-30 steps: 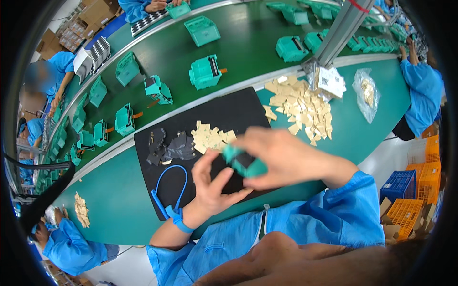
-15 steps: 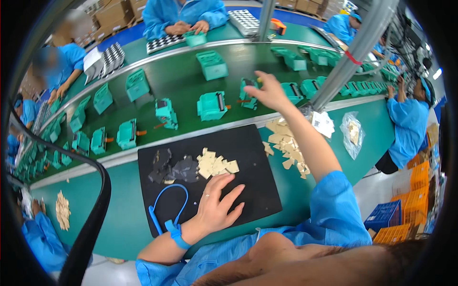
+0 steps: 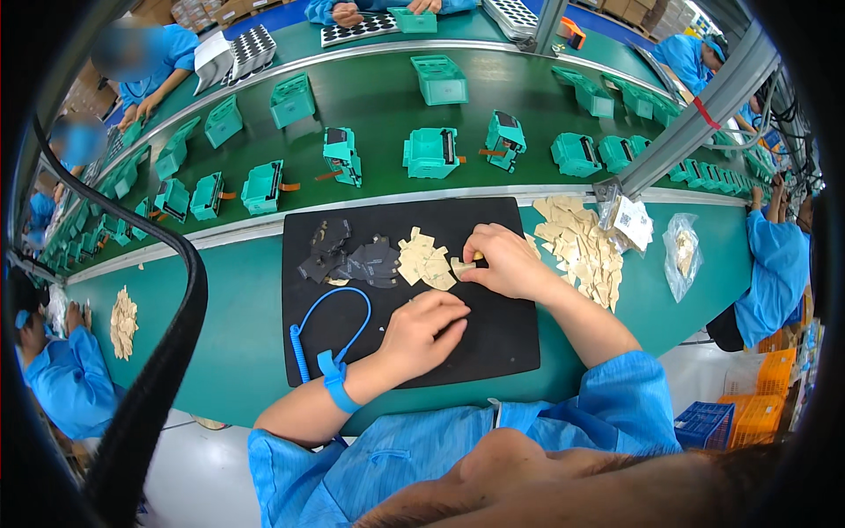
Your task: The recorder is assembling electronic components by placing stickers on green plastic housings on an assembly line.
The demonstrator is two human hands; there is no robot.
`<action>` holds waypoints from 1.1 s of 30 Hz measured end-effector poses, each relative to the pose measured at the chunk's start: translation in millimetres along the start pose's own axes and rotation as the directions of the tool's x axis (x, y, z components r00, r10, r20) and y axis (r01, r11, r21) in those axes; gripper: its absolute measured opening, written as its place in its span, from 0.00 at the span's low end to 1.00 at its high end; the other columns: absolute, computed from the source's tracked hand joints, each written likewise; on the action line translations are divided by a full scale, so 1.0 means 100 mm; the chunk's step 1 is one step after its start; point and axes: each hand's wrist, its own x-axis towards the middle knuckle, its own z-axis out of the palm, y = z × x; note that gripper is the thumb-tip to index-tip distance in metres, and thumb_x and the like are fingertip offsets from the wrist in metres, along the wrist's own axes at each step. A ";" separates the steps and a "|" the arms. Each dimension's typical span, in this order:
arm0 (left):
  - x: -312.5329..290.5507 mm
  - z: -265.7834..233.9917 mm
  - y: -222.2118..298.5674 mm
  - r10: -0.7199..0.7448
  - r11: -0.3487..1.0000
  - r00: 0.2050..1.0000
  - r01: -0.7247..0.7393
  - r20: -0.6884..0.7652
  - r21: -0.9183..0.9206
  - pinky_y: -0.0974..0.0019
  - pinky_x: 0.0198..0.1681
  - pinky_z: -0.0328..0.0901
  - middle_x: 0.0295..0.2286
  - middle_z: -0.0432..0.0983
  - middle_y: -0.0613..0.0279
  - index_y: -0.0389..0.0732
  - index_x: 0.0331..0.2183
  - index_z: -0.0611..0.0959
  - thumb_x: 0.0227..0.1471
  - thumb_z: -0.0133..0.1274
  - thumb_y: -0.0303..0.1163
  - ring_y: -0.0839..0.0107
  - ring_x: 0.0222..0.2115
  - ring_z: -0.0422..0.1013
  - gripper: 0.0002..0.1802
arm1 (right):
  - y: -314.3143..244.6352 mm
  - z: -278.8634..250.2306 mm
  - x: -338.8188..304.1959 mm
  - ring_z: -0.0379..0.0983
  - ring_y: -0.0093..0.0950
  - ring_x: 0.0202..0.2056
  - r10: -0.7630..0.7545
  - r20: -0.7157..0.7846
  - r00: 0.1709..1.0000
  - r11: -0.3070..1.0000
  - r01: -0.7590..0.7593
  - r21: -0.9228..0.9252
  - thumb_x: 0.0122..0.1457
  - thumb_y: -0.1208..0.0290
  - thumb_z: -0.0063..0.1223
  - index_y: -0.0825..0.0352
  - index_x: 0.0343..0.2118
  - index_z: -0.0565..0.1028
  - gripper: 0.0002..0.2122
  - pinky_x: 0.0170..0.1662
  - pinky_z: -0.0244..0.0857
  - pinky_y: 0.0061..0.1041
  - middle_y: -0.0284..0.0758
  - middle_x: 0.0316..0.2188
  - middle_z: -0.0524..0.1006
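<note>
My right hand (image 3: 506, 262) is over the black mat (image 3: 493, 352), its fingertips pinching a small flat cream piece (image 3: 460, 267). Something yellow shows at one of its fingertips. That piece is at the right edge of a small pile of cream pieces (image 3: 424, 258). Nearer to me, my left hand (image 3: 424, 333) rests low over the mat with loosely bent fingers, the thumb a little apart and nothing visible in it. A blue wrist strap (image 3: 335, 380) circles my left wrist, its blue cord curling over the mat. Black flat pieces (image 3: 365, 261) lie left of the cream pile.
Green plastic housings (image 3: 431, 152) stand in rows on the green conveyor (image 3: 378, 106) beyond the mat. A larger cream heap (image 3: 576, 242) and a clear bag (image 3: 680, 255) lie to the right. A metal post (image 3: 695, 114) rises at the conveyor's edge. Co-workers sit around.
My right hand has come back from a housing on the conveyor to the cream pile and now pinches a piece. My left hand's spread fingers have drawn in. The view has shifted.
</note>
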 end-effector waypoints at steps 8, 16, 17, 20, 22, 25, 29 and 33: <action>-0.02 0.01 -0.11 -0.460 0.688 0.888 0.356 -0.001 -0.633 0.78 0.30 0.68 0.35 0.73 0.59 0.31 0.35 0.79 0.47 0.55 0.22 0.78 0.32 0.71 0.09 | -0.23 0.25 -0.30 0.65 0.11 0.22 0.172 0.061 0.983 0.311 -0.113 0.944 0.49 0.77 0.60 0.66 0.25 0.69 0.08 0.24 0.59 0.14 0.25 0.20 0.71; -0.03 0.00 -0.10 -0.421 0.825 0.907 0.374 -0.019 -0.423 0.77 0.26 0.63 0.22 0.75 0.64 0.34 0.31 0.80 0.47 0.54 0.20 0.81 0.20 0.69 0.06 | -0.39 0.15 -0.35 0.68 0.26 0.26 -0.556 -0.433 0.709 0.826 0.417 -0.378 0.36 0.76 0.57 0.67 0.28 0.74 0.12 0.26 0.58 0.24 0.30 0.23 0.70; -0.02 -0.01 -0.09 -0.391 0.874 0.920 0.369 -0.005 -0.315 0.74 0.26 0.64 0.22 0.74 0.62 0.35 0.29 0.80 0.44 0.55 0.19 0.76 0.21 0.70 0.05 | -0.39 0.16 -0.38 0.67 0.26 0.25 -0.567 -0.359 0.741 0.809 0.418 -0.413 0.36 0.76 0.55 0.68 0.27 0.73 0.11 0.25 0.58 0.24 0.30 0.23 0.69; -0.04 0.03 -0.13 -0.115 0.992 0.988 0.110 -0.101 -0.061 0.71 0.27 0.64 0.23 0.73 0.61 0.32 0.26 0.79 0.38 0.54 0.15 0.71 0.24 0.70 0.07 | -0.43 0.12 -0.43 0.64 0.25 0.22 -0.597 -0.212 0.774 0.747 0.439 -0.499 0.37 0.75 0.53 0.69 0.23 0.72 0.08 0.23 0.56 0.23 0.31 0.20 0.66; -0.04 0.03 -0.11 -0.088 0.995 0.993 0.085 -0.082 -0.044 0.71 0.27 0.64 0.23 0.73 0.60 0.32 0.26 0.79 0.37 0.54 0.14 0.69 0.24 0.70 0.08 | -0.41 0.16 -0.45 0.62 0.25 0.21 -0.627 -0.206 0.751 0.730 0.476 -0.490 0.36 0.75 0.53 0.67 0.20 0.70 0.06 0.21 0.55 0.22 0.31 0.19 0.64; -0.02 0.02 -0.08 -0.105 0.985 0.994 0.100 -0.023 -0.140 0.71 0.27 0.63 0.24 0.72 0.60 0.32 0.26 0.79 0.37 0.53 0.14 0.68 0.25 0.70 0.08 | -0.35 0.28 -0.43 0.64 0.27 0.21 -0.492 -0.364 0.791 0.869 0.423 -0.256 0.36 0.77 0.54 0.65 0.18 0.69 0.05 0.21 0.58 0.24 0.31 0.19 0.65; -0.03 0.00 -0.08 -0.234 0.899 0.969 0.247 0.080 -0.361 0.72 0.25 0.62 0.23 0.72 0.61 0.33 0.27 0.80 0.42 0.54 0.17 0.74 0.22 0.68 0.05 | -0.27 0.17 -0.46 0.66 0.30 0.22 -0.250 -0.440 0.863 0.922 0.351 0.164 0.38 0.77 0.56 0.64 0.19 0.70 0.05 0.22 0.62 0.26 0.30 0.18 0.67; -0.04 0.04 -0.10 -0.396 0.804 0.911 0.405 0.117 -0.435 0.75 0.23 0.63 0.22 0.73 0.60 0.33 0.28 0.80 0.44 0.55 0.19 0.78 0.21 0.69 0.04 | -0.29 0.18 -0.54 0.68 0.27 0.23 -0.380 -0.449 0.809 0.922 0.369 -0.115 0.37 0.77 0.57 0.66 0.23 0.72 0.07 0.23 0.64 0.24 0.31 0.21 0.70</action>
